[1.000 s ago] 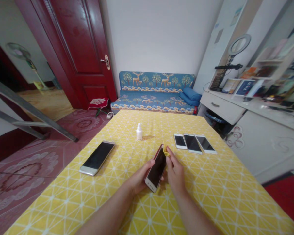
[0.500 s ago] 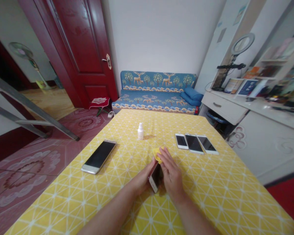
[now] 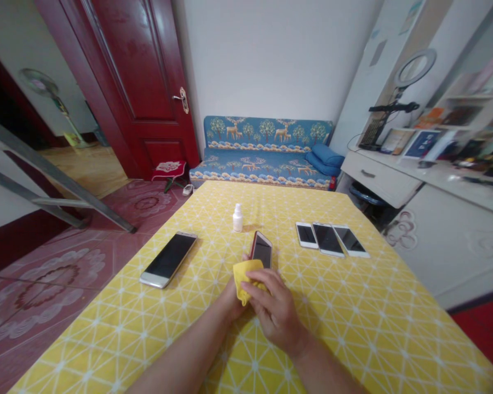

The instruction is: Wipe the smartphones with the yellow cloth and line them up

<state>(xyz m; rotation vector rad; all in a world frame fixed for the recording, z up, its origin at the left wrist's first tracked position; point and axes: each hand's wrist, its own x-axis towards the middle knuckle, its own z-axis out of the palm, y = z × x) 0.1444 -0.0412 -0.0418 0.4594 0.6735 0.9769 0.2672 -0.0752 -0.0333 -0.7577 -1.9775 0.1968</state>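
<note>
My left hand (image 3: 234, 298) sits low behind a yellow microfibre cloth (image 3: 245, 278) and holds a smartphone (image 3: 262, 249) upright by its lower end, screen towards me. My right hand (image 3: 274, 312) pinches the cloth against the phone's lower part, which the cloth and fingers hide. A gold-edged smartphone (image 3: 168, 259) lies face up to the left. Ahead stand a small white spray bottle (image 3: 238, 218) and, to the right, several smartphones (image 3: 327, 239) side by side. All of these rest on a yellow patterned tablecloth (image 3: 353, 334).
A blue deer-patterned sofa (image 3: 267, 145) stands beyond the table's far edge, beside a dark red door (image 3: 139, 71). A white desk (image 3: 380, 178) with a ring light (image 3: 414, 68) is on the right. A metal ladder (image 3: 45, 175) leans at the left.
The phone has risen from behind my hands and now stands upright further forward. The cloth has come down from its top end to its lower part, and my right hand has moved back with it.
</note>
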